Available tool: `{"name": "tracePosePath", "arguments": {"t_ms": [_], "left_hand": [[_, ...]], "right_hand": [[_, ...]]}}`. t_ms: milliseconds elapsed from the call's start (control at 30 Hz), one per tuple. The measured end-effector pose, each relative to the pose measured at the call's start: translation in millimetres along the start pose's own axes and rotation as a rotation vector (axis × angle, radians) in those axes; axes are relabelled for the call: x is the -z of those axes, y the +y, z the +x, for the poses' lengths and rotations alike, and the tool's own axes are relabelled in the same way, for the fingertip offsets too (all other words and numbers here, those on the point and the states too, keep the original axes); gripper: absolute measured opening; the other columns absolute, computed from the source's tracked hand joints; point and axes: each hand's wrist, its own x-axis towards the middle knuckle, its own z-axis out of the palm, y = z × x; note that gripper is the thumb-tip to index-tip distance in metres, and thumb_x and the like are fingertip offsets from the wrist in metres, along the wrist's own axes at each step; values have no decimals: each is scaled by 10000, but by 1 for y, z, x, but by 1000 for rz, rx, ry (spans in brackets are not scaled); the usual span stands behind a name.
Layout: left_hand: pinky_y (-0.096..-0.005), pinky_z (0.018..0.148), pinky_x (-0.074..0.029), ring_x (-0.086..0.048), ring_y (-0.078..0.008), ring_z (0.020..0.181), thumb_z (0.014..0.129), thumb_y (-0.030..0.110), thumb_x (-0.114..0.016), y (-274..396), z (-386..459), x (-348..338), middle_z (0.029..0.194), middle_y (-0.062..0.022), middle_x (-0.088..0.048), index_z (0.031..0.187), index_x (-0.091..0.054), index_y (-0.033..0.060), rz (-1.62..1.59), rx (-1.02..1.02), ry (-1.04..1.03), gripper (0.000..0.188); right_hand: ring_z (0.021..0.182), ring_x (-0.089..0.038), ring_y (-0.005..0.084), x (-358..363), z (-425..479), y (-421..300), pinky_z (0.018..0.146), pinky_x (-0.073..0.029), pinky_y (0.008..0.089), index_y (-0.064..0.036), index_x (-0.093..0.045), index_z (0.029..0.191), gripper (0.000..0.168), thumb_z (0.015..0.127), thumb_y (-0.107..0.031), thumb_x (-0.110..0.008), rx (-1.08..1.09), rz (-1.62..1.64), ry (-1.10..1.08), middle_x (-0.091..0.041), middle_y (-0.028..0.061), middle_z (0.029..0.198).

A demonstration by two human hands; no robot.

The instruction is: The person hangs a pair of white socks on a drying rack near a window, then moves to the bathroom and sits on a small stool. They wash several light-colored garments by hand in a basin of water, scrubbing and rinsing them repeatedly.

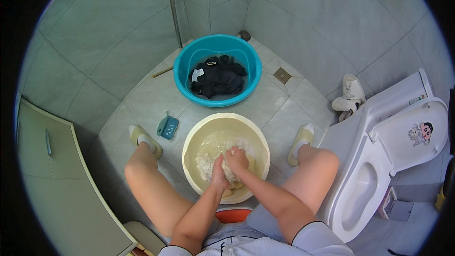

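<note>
A cream plastic basin (191, 153) stands on the floor between my feet, with water and wet white cloth (205, 165) in it. Both hands are inside the basin's rim. My right hand (237, 160) is closed in a fist around a bunch of the cloth. Against the same bunch, on its left side, rests my left hand (219, 172), its fingers extended and partly hidden. Beyond the cream basin is a turquoise plastic basin (183, 89). Dark clothing (222, 78) with pale labels soaks in its water.
A blue soap dish (168, 128) lies near my left foot. Ahead to the right is a square floor drain (282, 75). A white toilet (362, 192) with its lid raised stands at my right, slippers (350, 94) beside it. At the left is a cabinet (67, 185).
</note>
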Motion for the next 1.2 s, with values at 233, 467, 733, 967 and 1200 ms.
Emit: {"name": "tracePosePath", "arguments": {"t_ms": [233, 467, 733, 967, 1200], "left_hand": [[-393, 784, -486, -582, -246, 839, 899, 447, -414, 13, -12, -19, 959, -78, -618, 1060, -586, 103, 41, 36, -46, 417], [-406, 818, -488, -597, -253, 907, 900, 469, -444, 21, 20, 42, 984, -105, -622, 1030, -574, 102, -98, 23, -216, 411], [-411, 935, -456, -587, -261, 1059, 904, 458, -529, 95, 12, 37, 1152, -133, -602, 1232, -506, 10, 229, -106, 29, 556], [-345, 812, -505, -609, -227, 982, 798, 369, -715, 93, 6, 63, 1113, -125, -620, 1257, -487, 8, 1278, -313, -257, 628], [-323, 775, -495, -616, -194, 887, 848, 282, -652, 86, 19, 61, 1056, -75, -632, 1181, -558, 70, 890, -127, -180, 406]], "right_hand": [[939, -588, 403, -5, -11, -10, 824, -463, 481, -91, -612, 1050, 398, 798, -395, -563, -24, 0, -90, -571, 225, 1036], [1222, -445, 366, -38, -50, -19, 1028, -356, 421, -102, -456, 1320, 476, 885, -274, -544, 154, 61, -125, -430, 207, 1367], [889, -627, 275, 52, 53, 33, 771, -486, 335, -15, -632, 1005, 418, 865, -402, -565, 325, -129, -883, -656, 158, 959], [956, -613, 284, 67, 85, 50, 857, -471, 341, -36, -571, 1138, 397, 754, -115, -628, 323, 394, -745, -644, 157, 1014], [973, -603, 329, 27, 72, 56, 853, -471, 380, -63, -490, 1182, 401, 800, -131, -594, 222, 404, 115, -613, 202, 1038]]}}
